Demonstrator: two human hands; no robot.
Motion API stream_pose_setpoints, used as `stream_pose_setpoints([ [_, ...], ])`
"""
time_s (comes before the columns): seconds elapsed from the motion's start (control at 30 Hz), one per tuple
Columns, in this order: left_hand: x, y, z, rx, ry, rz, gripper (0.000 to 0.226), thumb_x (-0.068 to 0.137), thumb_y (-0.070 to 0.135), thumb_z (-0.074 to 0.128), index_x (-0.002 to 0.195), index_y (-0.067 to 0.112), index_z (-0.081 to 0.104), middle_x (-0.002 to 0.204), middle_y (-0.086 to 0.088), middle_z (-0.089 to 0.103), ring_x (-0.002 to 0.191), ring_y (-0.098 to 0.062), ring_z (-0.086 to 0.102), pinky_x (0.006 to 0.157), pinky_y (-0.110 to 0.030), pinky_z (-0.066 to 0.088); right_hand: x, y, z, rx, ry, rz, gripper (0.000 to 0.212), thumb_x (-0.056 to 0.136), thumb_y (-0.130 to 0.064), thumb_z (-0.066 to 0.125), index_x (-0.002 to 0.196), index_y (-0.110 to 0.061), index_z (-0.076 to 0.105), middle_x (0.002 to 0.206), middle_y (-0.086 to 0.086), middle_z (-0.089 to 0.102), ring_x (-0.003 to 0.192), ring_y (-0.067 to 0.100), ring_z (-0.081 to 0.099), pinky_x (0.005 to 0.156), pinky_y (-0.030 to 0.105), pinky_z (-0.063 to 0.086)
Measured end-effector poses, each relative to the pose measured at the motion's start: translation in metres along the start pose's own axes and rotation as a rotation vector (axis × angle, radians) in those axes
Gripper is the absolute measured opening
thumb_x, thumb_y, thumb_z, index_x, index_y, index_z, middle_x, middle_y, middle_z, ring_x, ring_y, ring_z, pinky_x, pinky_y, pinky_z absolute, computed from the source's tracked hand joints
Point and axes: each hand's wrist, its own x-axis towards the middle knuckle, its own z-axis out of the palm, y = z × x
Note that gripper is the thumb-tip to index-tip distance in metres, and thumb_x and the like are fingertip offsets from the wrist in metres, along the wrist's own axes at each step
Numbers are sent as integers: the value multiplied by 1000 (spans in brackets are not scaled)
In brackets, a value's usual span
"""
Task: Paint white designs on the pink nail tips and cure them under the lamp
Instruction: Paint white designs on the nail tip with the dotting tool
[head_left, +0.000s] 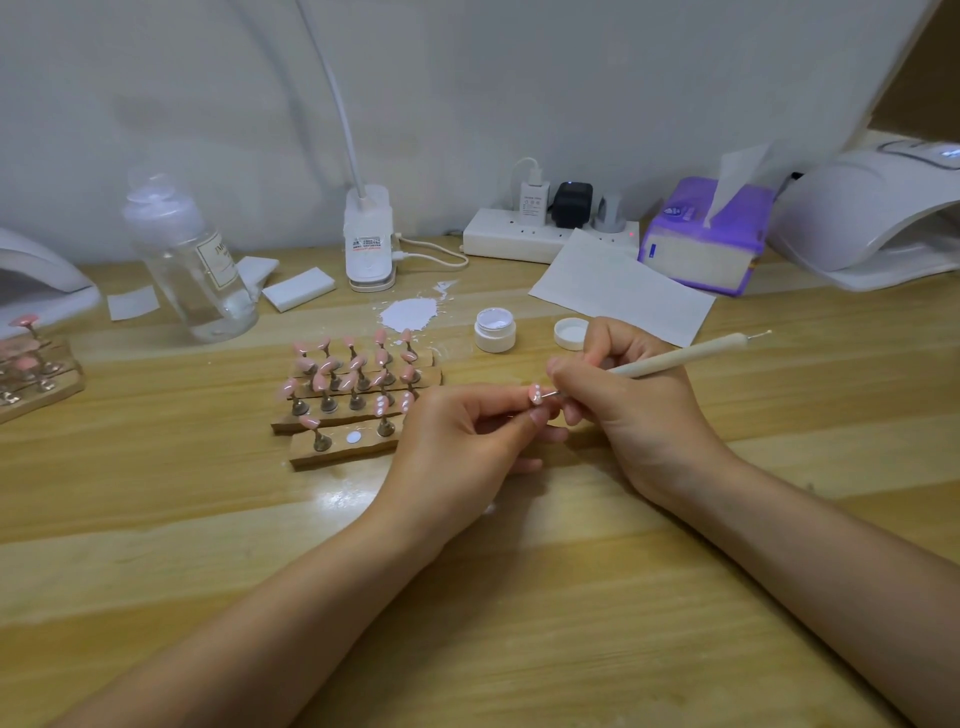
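Observation:
My left hand (467, 436) pinches a pink nail tip (535, 393) on its small stand, held above the table; white dots show on the tip. My right hand (618, 400) grips a cream dotting pen (685, 356) like a pencil, its metal point touching the held tip. Just left of my hands, wooden holder strips (337, 452) carry several pink nail tips (353, 374) on metal stands; one tip (383, 404) there bears white marks. An open white jar (494, 329) of white gel stands behind my hands, its lid (570, 332) beside it. A white curing lamp (872, 218) sits at the far right.
A clear bottle (192, 260), white pads (298, 288), a desk-lamp base (369, 239), a power strip (545, 234), a purple tissue pack (706, 234) and a paper sheet (623, 291) line the back. A white smear (410, 313) marks the table. A second lamp (36, 280) and holder (36, 374) sit left.

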Motion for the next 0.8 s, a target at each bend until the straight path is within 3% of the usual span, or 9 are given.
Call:
stream_pose_setpoints([
  [0.8,1,-2,0,23,-6,13,26,86,1,58,77,21,71,70,14,71,73,0,68,55,-11,49,-2,-4,4,-20,4,10,39,73,18,49,53,-12,34,33,-1,45,33,7,44,39,13,38],
])
